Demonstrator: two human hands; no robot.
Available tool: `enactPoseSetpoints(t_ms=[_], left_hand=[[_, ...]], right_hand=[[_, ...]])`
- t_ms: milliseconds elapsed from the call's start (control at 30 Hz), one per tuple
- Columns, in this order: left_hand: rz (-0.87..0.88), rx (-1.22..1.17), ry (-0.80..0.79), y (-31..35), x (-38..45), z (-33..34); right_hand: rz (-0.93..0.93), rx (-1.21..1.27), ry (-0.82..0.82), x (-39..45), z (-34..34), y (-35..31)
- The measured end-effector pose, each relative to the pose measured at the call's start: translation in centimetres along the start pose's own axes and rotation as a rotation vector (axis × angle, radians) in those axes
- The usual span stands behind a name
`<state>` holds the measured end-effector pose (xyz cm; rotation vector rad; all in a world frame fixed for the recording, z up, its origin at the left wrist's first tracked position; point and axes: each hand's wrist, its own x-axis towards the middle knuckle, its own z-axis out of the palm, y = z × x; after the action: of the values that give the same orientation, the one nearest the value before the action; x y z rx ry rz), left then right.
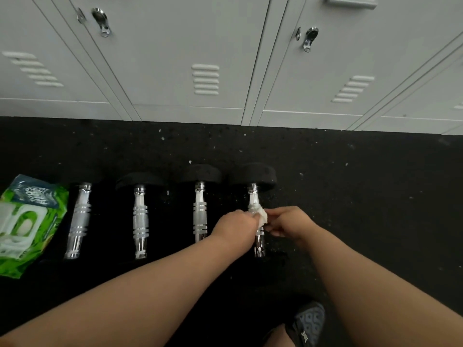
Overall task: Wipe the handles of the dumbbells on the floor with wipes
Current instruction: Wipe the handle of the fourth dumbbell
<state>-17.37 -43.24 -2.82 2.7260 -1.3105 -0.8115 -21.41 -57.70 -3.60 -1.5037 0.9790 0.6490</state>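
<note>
- Four chrome-handled dumbbells with black rubber heads lie in a row on the black speckled rubber floor [350, 196], their long axes running away from the person toward the grey metal lockers [175, 46].
- The rightmost dumbbell's ribbed chrome handle [253, 196] is the one being worked on; a small crumpled white wipe [260, 216] sits against its middle.
- The left hand [238, 225] is clenched around the wipe at the handle; the right hand [288, 221] pinches the wipe's other side, so both grips meet there.
- The other three handles lie to the left of that handle, so the left hand is likely nearer them.
- The green plastic pack of wipes [27, 221] lies furthest left of that handle, beyond the row.
- Right of that handle the floor is open; a dark patterned shoe [309, 321] sits nearer the person.
</note>
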Motion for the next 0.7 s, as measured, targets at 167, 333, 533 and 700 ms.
enactPoseSetpoints(t_ms=[167,333,533,700], left_hand=[[0.158,0.061,-0.061,1.3,0.2,-0.7],[0.233,0.116,-0.219,0.6,0.9,-0.9],[0.246,-0.017,-0.384,0.9,1.6,-1.1],[0.421,0.204,-0.143,0.0,1.0,-1.0]], right_hand=[[0.013,0.138,-0.017,0.0,0.5,0.0],[0.028,0.171,0.028,0.7,0.1,0.2],[-0.183,-0.572,0.222,1.0,1.5,-2.3],[-0.159,-1.083,0.183,0.9,2.5,-4.3]])
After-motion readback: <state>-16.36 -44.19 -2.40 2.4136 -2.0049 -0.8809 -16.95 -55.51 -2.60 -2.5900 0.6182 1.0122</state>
